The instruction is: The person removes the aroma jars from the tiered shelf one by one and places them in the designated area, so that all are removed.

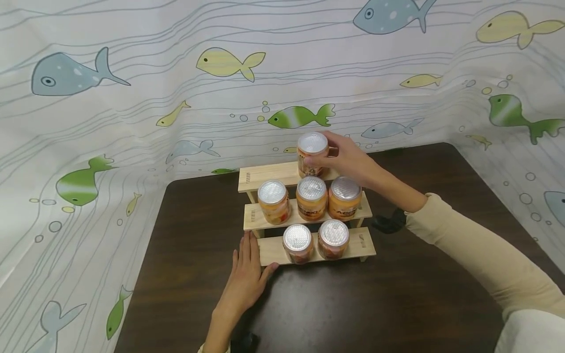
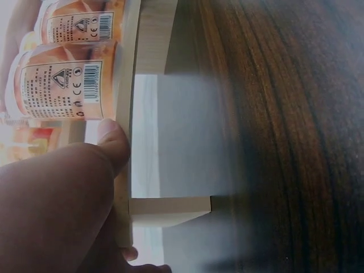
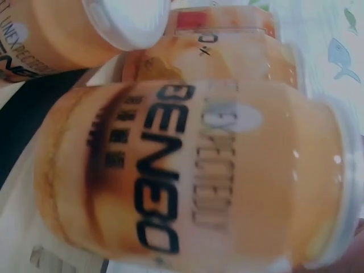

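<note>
A three-step wooden shelf (image 1: 269, 174) holds several orange jars with silvery lids. On the top step, my right hand (image 1: 353, 159) grips a jar (image 1: 312, 142) between thumb and fingers. Three jars, including a middle one (image 1: 311, 198), stand on the middle step, and two, including a left one (image 1: 297, 243), on the lowest. My left hand (image 1: 244, 274) holds the left end of the lowest step. Its thumb (image 2: 114, 145) presses the board's edge in the left wrist view. A jar labelled BENBO (image 3: 216, 176) fills the right wrist view; I cannot tell which one.
The shelf stands near the back of a dark wooden table (image 1: 190, 274). A white curtain (image 1: 145, 147) printed with fish hangs behind the table and along both sides. A small black object (image 1: 389, 221) shows beneath the right wrist.
</note>
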The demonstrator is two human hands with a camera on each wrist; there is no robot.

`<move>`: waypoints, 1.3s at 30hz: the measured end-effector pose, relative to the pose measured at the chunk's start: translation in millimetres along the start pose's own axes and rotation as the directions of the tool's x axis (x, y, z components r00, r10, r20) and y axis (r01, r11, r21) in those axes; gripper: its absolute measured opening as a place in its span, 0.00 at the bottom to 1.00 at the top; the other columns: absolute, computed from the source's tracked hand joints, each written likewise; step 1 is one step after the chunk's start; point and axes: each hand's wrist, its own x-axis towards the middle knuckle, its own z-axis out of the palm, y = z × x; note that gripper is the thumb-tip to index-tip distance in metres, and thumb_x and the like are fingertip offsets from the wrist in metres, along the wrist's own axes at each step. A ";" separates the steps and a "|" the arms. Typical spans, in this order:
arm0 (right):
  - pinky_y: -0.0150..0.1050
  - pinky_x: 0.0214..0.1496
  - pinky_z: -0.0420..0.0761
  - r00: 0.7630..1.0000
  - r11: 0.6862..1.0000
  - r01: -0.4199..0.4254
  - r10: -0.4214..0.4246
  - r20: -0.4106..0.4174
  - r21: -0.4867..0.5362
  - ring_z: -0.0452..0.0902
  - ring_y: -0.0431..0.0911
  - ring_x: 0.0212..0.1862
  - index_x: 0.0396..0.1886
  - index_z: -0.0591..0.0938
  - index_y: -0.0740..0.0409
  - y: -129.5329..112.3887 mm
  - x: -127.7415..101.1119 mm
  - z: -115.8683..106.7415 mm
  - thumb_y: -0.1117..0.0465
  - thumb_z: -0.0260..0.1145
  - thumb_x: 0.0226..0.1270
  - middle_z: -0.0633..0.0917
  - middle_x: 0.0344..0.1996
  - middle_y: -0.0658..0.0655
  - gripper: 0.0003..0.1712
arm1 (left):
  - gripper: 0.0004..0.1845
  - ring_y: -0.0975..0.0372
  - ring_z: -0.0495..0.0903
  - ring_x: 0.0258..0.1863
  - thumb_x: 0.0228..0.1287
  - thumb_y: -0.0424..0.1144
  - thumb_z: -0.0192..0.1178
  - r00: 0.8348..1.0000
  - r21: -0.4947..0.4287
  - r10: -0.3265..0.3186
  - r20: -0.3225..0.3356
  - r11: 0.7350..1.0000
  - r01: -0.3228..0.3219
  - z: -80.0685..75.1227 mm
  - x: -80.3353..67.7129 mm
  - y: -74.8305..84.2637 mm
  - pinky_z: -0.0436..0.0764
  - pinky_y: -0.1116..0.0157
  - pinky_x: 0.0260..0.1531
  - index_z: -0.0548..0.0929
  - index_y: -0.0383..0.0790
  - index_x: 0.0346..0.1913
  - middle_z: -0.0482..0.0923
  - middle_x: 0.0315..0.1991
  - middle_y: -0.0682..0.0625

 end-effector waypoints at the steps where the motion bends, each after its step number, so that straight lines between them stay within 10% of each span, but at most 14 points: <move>1: 0.61 0.79 0.74 1.000 1.000 -0.002 0.002 -0.015 -0.001 0.74 0.59 0.78 0.85 0.69 0.51 0.1 -1.6 -2.9 0.52 0.75 0.78 0.79 0.75 0.59 0.42 | 0.50 0.27 0.51 0.84 0.85 0.52 0.60 1.000 -0.004 -0.001 -0.001 1.000 0.001 0.3 0.0 -0.2 0.57 0.26 0.78 0.46 0.18 0.85 0.43 0.86 0.21; 7: 0.61 0.78 0.73 0.990 0.999 -0.034 0.035 -0.136 0.011 0.74 0.59 0.76 0.84 0.70 0.54 7.5 -29.3 -41.2 0.52 0.74 0.78 0.77 0.72 0.61 0.41 | 0.50 0.28 0.50 0.85 0.84 0.51 0.60 1.000 -0.036 -0.010 0.007 0.999 0.010 4.0 2.6 1.8 0.57 0.26 0.78 0.45 0.18 0.85 0.42 0.87 0.22; 18: 0.20 0.49 0.77 0.906 0.987 -0.123 0.071 -0.418 -0.099 0.78 0.30 0.55 0.81 0.73 0.55 80.3 -118.3 -98.5 0.54 0.73 0.80 0.81 0.56 0.33 0.36 | 0.51 0.27 0.50 0.85 0.84 0.51 0.61 1.000 -0.085 0.001 0.016 0.996 0.000 10.3 -4.6 1.6 0.59 0.26 0.77 0.45 0.17 0.84 0.42 0.86 0.20; 35: 0.19 0.49 0.73 0.857 0.971 -0.236 0.186 -0.481 -0.044 0.75 0.27 0.52 0.85 0.68 0.59 183.8 -140.8 -74.3 0.52 0.74 0.79 0.77 0.53 0.31 0.43 | 0.50 0.29 0.52 0.85 0.85 0.50 0.60 1.000 -0.088 0.031 0.002 0.996 -0.031 3.5 -0.6 -4.4 0.62 0.25 0.75 0.44 0.17 0.85 0.39 0.86 0.20; 39: 0.20 0.51 0.73 0.852 0.969 -0.245 0.195 -0.486 -0.043 0.74 0.28 0.54 0.86 0.67 0.58 190.8 -140.1 -68.2 0.51 0.74 0.79 0.80 0.60 0.44 0.44 | 0.50 0.30 0.50 0.86 0.86 0.50 0.60 1.000 -0.090 0.016 0.017 0.996 -0.015 4.2 0.4 -4.6 0.61 0.26 0.76 0.43 0.18 0.85 0.38 0.87 0.21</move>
